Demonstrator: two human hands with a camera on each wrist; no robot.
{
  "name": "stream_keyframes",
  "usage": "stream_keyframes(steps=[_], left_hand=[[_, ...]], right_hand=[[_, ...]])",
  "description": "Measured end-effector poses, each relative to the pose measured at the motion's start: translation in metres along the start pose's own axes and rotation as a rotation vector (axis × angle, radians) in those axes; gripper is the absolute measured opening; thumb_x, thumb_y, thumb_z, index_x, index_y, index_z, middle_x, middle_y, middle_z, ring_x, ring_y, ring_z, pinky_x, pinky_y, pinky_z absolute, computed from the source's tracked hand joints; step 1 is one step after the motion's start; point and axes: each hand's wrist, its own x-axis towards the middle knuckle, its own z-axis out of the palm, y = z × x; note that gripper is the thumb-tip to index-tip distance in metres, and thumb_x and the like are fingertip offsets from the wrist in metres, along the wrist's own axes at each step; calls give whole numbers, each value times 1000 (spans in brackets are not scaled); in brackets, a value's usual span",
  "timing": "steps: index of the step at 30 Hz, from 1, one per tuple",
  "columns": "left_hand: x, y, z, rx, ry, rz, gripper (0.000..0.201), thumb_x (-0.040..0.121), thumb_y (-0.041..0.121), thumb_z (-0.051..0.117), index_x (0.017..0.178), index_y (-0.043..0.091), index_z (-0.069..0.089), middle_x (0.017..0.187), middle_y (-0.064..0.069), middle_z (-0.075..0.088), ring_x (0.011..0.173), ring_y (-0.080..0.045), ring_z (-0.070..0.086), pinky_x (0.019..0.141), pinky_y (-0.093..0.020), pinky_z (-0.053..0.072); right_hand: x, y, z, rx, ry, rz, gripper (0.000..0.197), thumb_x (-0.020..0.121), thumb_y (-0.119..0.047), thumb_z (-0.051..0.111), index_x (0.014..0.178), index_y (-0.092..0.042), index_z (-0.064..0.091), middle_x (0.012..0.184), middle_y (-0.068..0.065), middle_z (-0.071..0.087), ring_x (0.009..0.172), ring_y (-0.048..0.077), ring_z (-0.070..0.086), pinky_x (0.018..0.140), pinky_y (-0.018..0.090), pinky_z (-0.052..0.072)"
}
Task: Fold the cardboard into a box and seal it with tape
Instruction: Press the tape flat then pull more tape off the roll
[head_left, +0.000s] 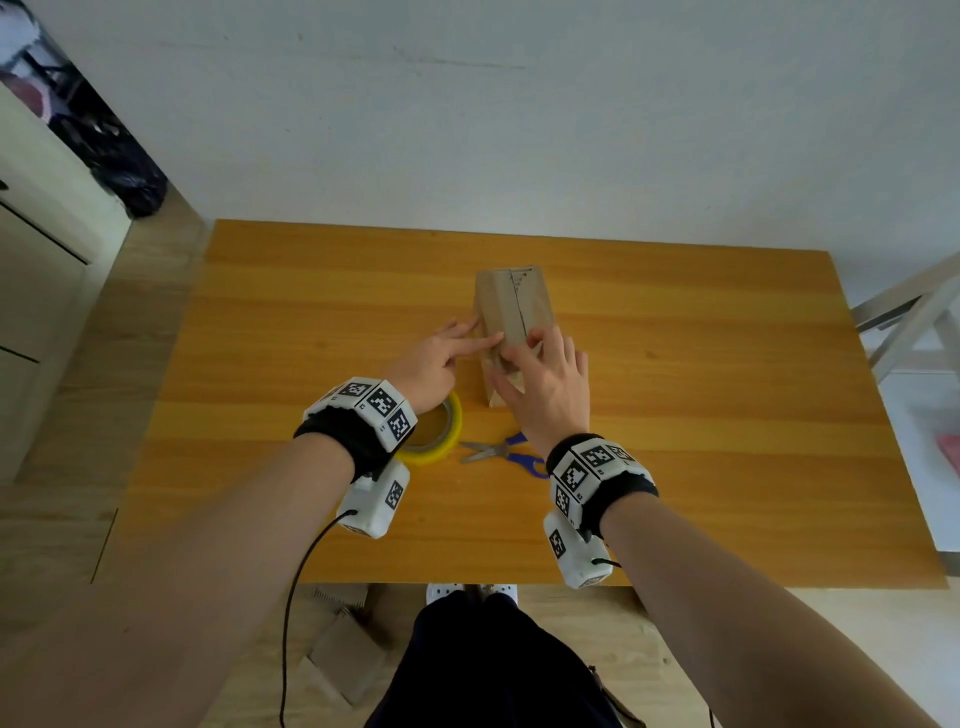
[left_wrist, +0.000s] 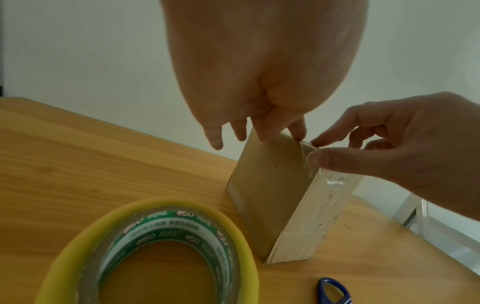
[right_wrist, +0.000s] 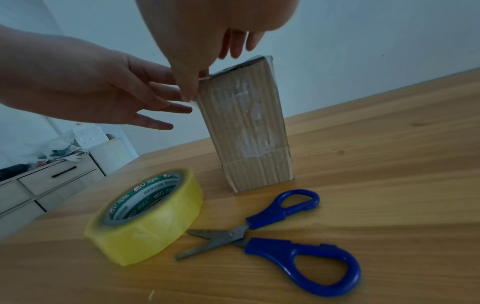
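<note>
A: What's round the table (head_left: 675, 322)?
B: A pale wall (head_left: 519, 104) behind it, wood floor (head_left: 145, 291) at the left.
A: Furniture?
B: A cream cabinet (head_left: 36, 244) with dark-handled drawers far left, clutter on top; a black bag (head_left: 130, 176) beside it. A white frame (head_left: 904, 322) at the right.
</note>
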Motion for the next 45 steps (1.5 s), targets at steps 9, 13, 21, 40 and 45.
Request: stream_keyframes(steps=[9, 13, 21, 40, 45], left_hand=[[-23, 16, 4, -36, 182, 22, 64, 92, -9, 33, 141, 32, 32, 154, 9, 21, 135, -20, 36, 90, -18, 47], [-44, 19, 22, -104, 206, 75, 55, 94, -3, 34, 143, 24, 32, 151, 16, 18, 140, -5, 20, 113, -28, 30], [-55, 36, 66, -200, 72, 0, 67, 97, 4, 33, 146, 22, -9, 153, 13, -9, 128, 22, 5, 105, -4, 20], [-19, 20, 40, 315, 151, 147, 51, 96, 47, 15, 141, 44, -7, 151, 13, -20, 141, -8, -13, 114, -29, 4], [4, 6, 35, 676, 77, 212, 56, 93, 53, 9, 141, 39, -15, 153, 6, -18, 142, -15, -14, 119, -37, 2]], right_hand=[[-12, 5, -12, 161, -88, 228, 83, 71, -47, 73, 137, -11, 37, 139, 10, 41, 127, 26, 39, 104, 41, 31], [-28, 24, -23, 226, 12, 323, 57, 90, -17, 53, 142, -8, 32, 145, 10, 38, 134, 25, 34, 110, 46, 28], [-33, 31, -23, 444, -215, 300, 60, 89, 1, 38, 147, -10, 25, 139, 15, 49, 108, 22, 56, 86, 30, 50], [7, 86, -33, 360, -296, -18, 48, 100, -30, 36, 147, -20, 27, 155, 0, 23, 142, 17, 25, 111, 36, 33], [26, 100, -17, 97, -405, -410, 56, 96, -46, 24, 145, -19, 32, 155, 10, 23, 142, 28, 24, 113, 41, 29]])
